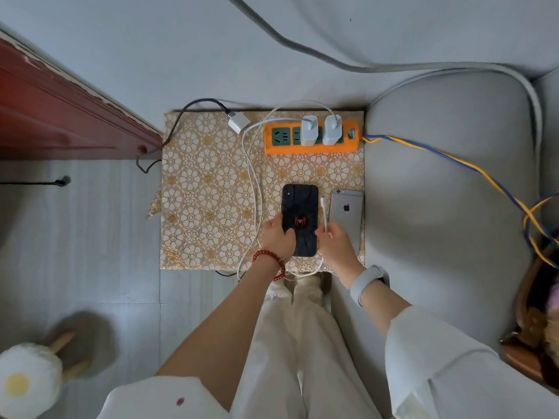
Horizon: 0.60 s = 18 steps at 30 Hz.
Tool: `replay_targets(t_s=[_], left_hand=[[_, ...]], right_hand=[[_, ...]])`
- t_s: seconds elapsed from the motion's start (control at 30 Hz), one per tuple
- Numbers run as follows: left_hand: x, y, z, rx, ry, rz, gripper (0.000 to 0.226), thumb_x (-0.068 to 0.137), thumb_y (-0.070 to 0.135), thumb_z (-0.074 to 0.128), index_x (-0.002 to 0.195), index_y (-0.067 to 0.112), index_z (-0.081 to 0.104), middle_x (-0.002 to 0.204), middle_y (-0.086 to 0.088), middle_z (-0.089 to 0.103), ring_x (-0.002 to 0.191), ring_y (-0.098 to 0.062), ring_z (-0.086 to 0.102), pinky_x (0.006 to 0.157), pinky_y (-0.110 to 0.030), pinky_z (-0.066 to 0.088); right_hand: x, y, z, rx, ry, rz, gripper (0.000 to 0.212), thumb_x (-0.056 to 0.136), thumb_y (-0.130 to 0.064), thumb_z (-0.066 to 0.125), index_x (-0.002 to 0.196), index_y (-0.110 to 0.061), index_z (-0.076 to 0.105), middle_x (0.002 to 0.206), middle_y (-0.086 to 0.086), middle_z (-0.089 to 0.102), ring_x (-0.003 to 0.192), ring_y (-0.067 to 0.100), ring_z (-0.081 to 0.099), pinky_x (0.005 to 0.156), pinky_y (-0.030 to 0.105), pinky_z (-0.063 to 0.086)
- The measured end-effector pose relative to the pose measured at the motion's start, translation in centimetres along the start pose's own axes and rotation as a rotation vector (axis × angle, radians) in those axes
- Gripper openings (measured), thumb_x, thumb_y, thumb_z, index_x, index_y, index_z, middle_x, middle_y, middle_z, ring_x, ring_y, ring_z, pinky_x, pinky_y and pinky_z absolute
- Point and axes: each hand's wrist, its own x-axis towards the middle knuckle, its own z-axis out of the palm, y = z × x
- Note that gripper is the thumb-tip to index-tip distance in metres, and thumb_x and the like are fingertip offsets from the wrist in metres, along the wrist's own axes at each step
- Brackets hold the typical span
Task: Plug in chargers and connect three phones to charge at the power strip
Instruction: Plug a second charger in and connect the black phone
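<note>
While two white chargers (321,130) already stood plugged side by side in the orange power strip (311,137), a third white charger (239,122) with a dark cable lay loose on the patterned table (208,189), just left of the strip and in no socket. As far as I could tell, no phone was connected yet, so most of the job remained: that last charger, then the phones. I could see only two phones, the black phone (300,219) with a red spider on its back and the silver phone (346,216) to its right; a third was not in view.

My left hand (276,237) rested on the lower left of the black phone, fingers curled over its edge and back to steady it on the table. My right hand (332,240) pinched a white cable (324,214) narrowly between thumb and fingers, its connector tip pointing away from me in the gap between the two phones. That tip was near the black phone but in no port, and by my reckoning it would have to come round to the phone's near end.
</note>
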Motion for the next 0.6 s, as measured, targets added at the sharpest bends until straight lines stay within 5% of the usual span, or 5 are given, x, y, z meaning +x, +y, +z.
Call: replay_targets(t_s=[0.17, 0.6], left_hand=[[0.0, 0.4, 1.4, -0.039, 0.104, -0.117, 0.052, 0.085, 0.009, 0.046, 0.135, 0.008, 0.031, 0.136, -0.020, 0.029, 0.125, -0.036, 0.032, 0.107, -0.043, 0.031], [0.6, 0.1, 1.9, -0.264, 0.057, -0.126, 0.029, 0.086, 0.008, 0.050, 0.113, -0.001, 0.052, 0.110, -0.019, 0.061, 0.102, -0.032, 0.059, 0.090, -0.042, 0.050]], right_hand=[[-0.1, 0.7, -0.5, 0.000, 0.010, -0.001, 0.021, 0.094, -0.011, 0.030, 0.080, -0.016, 0.045, 0.065, -0.004, 0.040, 0.055, 0.011, 0.037, 0.048, 0.022, 0.027], [-0.3, 1.4, -2.0, 0.038, -0.016, 0.011, 0.023, 0.091, -0.003, 0.029, 0.091, -0.012, 0.050, 0.080, -0.003, 0.048, 0.065, 0.011, 0.043, 0.055, 0.021, 0.036]])
